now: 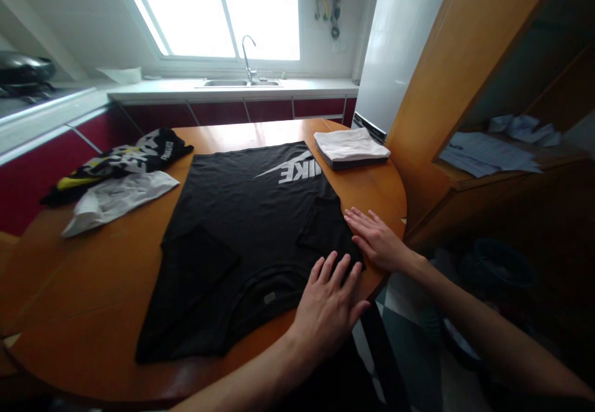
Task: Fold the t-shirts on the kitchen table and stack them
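Note:
A black T-shirt [251,214] with white lettering lies spread flat on the wooden table [93,313], its neckline toward me and its sleeves folded inward over the body. My left hand [328,297] rests with fingers spread on the shirt's shoulder beside the collar. At the shirt's right edge, near the folded sleeve, my right hand [376,235] lies flat with its fingers stretched out, fingertips at the cloth. Neither hand grips anything.
Folded clothes [351,145], white on top of dark, sit stacked at the table's far right. To the left lie a crumpled white garment [121,198] and a black-and-yellow garment [125,158]. A wooden cabinet [465,46] stands close on the right. Beyond is a sink [227,82].

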A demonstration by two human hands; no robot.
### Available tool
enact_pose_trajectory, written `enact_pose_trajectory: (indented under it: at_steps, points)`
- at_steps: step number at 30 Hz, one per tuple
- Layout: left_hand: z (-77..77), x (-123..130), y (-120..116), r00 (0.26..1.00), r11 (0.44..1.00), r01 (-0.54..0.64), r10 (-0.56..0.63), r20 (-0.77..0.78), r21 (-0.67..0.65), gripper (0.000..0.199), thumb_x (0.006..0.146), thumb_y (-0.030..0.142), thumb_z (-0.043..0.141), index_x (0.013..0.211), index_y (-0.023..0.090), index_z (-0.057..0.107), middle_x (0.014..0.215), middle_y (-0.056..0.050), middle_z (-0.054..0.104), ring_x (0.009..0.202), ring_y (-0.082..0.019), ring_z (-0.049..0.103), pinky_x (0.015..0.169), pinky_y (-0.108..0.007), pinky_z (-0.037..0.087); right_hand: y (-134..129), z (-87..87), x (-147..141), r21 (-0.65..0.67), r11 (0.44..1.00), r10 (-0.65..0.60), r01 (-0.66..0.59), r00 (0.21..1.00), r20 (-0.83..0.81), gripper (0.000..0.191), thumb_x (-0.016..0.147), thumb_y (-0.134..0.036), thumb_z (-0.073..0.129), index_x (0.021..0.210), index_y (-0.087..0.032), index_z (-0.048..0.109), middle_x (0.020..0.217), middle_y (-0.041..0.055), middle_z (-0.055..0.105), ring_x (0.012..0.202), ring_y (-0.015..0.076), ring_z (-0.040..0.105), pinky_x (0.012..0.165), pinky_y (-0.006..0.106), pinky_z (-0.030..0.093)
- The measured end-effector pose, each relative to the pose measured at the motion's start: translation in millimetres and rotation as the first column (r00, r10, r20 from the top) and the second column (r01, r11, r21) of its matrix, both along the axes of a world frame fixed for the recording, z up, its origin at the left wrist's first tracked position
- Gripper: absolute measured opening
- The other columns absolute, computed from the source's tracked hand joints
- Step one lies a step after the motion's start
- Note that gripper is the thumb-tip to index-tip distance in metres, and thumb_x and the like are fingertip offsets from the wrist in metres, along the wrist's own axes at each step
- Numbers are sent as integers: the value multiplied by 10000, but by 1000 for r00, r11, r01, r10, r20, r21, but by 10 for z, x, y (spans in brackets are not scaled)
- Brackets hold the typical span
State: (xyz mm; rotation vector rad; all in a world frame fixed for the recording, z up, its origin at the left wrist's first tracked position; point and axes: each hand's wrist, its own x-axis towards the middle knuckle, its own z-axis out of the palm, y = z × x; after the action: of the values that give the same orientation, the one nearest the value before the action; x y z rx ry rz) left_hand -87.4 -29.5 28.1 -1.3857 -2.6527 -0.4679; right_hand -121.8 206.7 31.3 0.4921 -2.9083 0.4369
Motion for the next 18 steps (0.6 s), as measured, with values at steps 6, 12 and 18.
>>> enact_pose_trajectory:
  at_steps: [6,12,18]
  points:
    - [-7,1,-18,999,1000,24,-24,-33,7,625,996,582,441,1507,222,441,1586,-92,391,1495,-318,270,1220,-515,235,-18,-23,12,30,999,25,-28,996,89,556,1037,-377,352,1582,-278,298,1643,49,276,1532,243,191,1215,589,175]
    - [12,-9,-9,1000,999,27,-27,-7,-24,646,992,607,424,1521,237,415,1567,-96,417,1481,-314,300,1209,-507,255,-38,88,-390,7,1000,-3,2,998,63,577,1050,-452,282,1591,-254,272,1660,51,221,1541,224,148,1220,575,166]
    - [43,23,-34,1000,999,28,-28,5,-37,667,996,630,382,1528,229,402,1575,-94,408,1488,-301,282,1216,-492,243,-157,4,-701,55,998,7,-13,993,119,653,1025,-539,314,1600,-241,240,1661,82,204,1539,268,147,1214,617,125]
